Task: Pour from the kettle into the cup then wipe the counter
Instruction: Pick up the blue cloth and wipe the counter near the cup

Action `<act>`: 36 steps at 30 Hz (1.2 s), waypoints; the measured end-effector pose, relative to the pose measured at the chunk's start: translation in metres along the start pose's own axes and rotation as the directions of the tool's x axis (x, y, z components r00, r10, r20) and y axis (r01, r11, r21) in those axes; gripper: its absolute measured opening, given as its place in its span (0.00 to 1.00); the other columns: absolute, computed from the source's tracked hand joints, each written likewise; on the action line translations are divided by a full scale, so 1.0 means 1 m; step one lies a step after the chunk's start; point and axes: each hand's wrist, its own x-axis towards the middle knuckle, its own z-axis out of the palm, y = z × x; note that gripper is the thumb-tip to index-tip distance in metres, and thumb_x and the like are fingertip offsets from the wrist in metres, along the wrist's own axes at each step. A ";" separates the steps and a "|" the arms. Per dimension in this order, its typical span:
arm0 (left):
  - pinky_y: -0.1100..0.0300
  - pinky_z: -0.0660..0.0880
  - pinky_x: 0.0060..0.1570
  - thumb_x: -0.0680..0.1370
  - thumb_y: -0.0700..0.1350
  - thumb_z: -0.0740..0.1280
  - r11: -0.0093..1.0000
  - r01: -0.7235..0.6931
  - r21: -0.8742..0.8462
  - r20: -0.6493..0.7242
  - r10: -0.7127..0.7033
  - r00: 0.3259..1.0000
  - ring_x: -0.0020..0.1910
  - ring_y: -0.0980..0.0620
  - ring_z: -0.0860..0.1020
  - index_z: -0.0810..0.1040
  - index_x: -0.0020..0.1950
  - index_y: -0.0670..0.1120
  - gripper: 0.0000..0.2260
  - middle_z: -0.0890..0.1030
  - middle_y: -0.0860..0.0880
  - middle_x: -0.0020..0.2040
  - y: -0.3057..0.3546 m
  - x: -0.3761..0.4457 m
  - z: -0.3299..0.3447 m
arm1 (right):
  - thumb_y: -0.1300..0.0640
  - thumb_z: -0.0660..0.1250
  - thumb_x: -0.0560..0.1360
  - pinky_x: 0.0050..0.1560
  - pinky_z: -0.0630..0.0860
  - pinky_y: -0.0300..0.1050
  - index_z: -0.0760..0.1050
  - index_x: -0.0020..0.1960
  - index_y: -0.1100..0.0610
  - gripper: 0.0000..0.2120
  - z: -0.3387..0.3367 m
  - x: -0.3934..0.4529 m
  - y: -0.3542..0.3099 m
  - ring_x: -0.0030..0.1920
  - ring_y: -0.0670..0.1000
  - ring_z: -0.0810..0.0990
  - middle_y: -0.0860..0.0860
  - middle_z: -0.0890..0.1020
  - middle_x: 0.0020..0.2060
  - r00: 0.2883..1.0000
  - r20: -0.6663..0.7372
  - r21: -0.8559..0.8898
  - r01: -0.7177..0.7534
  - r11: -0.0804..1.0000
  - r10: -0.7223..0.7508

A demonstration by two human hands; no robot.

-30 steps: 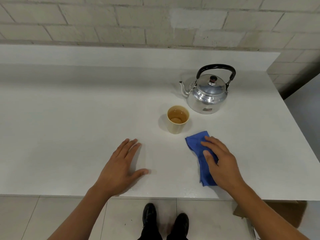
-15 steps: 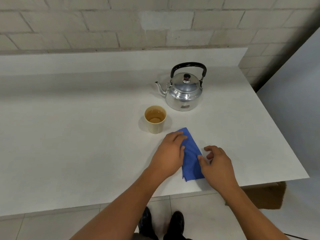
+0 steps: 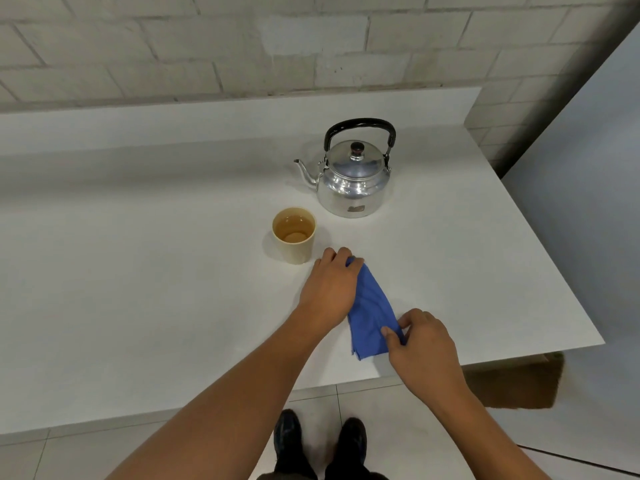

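Note:
A shiny metal kettle [image 3: 353,181] with a black handle stands upright on the white counter [image 3: 138,271], spout pointing left. In front of it, to the left, a beige cup [image 3: 294,235] holds brownish liquid. A folded blue cloth [image 3: 370,310] lies on the counter near the front edge. My left hand [image 3: 329,289] grips the cloth's far end, just right of the cup. My right hand [image 3: 420,344] pinches the cloth's near right corner between thumb and fingers.
A brick wall and a low white ledge [image 3: 207,119] run behind the counter. The counter's right edge [image 3: 540,251] borders a pale wall. A brown cardboard box [image 3: 516,382] sits under the right corner. My black shoes [image 3: 318,445] stand on the tiled floor.
My left hand moved from the bare counter onto the cloth's far end and closed on it. My right hand shifted from lying flat on the cloth to pinching its near corner. The view swung right.

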 end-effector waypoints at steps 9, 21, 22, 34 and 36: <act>0.54 0.72 0.66 0.83 0.39 0.65 0.986 0.059 -0.159 -0.096 -0.075 0.993 0.63 0.41 0.75 0.74 0.76 0.43 0.20 0.76 0.40 0.68 -0.041 -0.059 0.006 | 0.56 0.70 0.75 0.37 0.75 0.44 0.71 0.42 0.51 0.08 0.000 0.006 -0.010 0.39 0.47 0.75 0.45 0.75 0.37 0.998 0.052 0.056 0.041 0.998 -0.044; 0.74 0.76 0.40 0.79 0.41 0.73 0.589 0.455 -0.668 -0.009 -0.618 0.786 0.42 0.64 0.81 0.82 0.54 0.56 0.10 0.84 0.62 0.45 -0.089 -0.138 -0.019 | 0.61 0.73 0.75 0.40 0.74 0.30 0.77 0.43 0.49 0.08 0.016 0.023 -0.071 0.41 0.44 0.81 0.44 0.82 0.41 0.982 0.129 0.411 0.077 0.908 -0.142; 0.74 0.76 0.37 0.78 0.41 0.74 0.553 0.467 -0.690 -0.004 -0.647 0.762 0.42 0.64 0.82 0.83 0.52 0.57 0.10 0.84 0.61 0.44 -0.096 -0.144 -0.024 | 0.60 0.74 0.75 0.39 0.75 0.28 0.78 0.43 0.49 0.08 0.017 0.024 -0.079 0.42 0.42 0.81 0.44 0.82 0.41 0.978 0.151 0.444 0.061 0.894 -0.142; 0.58 0.77 0.47 0.77 0.41 0.73 0.459 0.497 -0.737 -0.110 -0.806 0.582 0.48 0.52 0.84 0.86 0.53 0.55 0.10 0.85 0.56 0.50 -0.215 -0.182 -0.092 | 0.63 0.72 0.72 0.32 0.71 0.24 0.84 0.48 0.50 0.09 0.062 0.044 -0.207 0.34 0.35 0.79 0.43 0.83 0.40 0.909 0.305 0.550 0.075 0.832 -0.284; 0.56 0.78 0.50 0.77 0.40 0.72 0.451 0.509 -0.733 -0.100 -0.812 0.575 0.49 0.51 0.83 0.86 0.54 0.55 0.11 0.85 0.56 0.51 -0.237 -0.183 -0.099 | 0.61 0.73 0.72 0.32 0.70 0.24 0.84 0.48 0.51 0.08 0.073 0.055 -0.227 0.33 0.38 0.79 0.43 0.82 0.38 0.908 0.301 0.543 0.088 0.835 -0.291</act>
